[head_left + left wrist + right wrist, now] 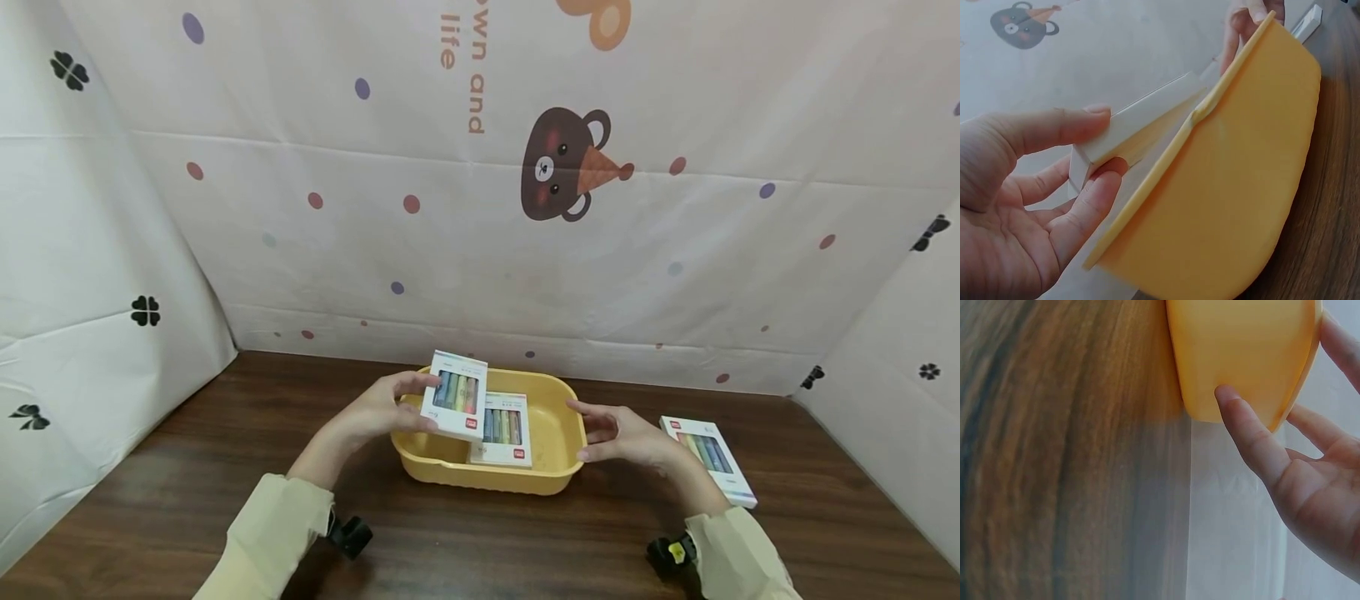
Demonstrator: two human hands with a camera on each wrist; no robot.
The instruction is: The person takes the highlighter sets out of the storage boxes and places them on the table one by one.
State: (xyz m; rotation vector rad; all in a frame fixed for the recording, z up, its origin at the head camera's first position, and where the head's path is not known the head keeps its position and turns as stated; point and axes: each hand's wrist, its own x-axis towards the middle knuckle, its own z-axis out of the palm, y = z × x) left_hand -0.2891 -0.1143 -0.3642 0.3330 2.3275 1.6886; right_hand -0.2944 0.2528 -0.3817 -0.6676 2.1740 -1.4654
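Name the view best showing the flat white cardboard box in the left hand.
The head view, because the white cardboard box faces it with its multicoloured front. The left wrist view shows it nearly edge-on, pinched by the left hand; the right wrist view misses it.

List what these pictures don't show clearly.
- Head view: upper left part of the inner box, covered by the held box.
- Head view: fine print on the rightmost box, too small.
- Left wrist view: inside of the yellow tub, hidden by its wall.
- Right wrist view: part of the right hand, cut off by the right edge.
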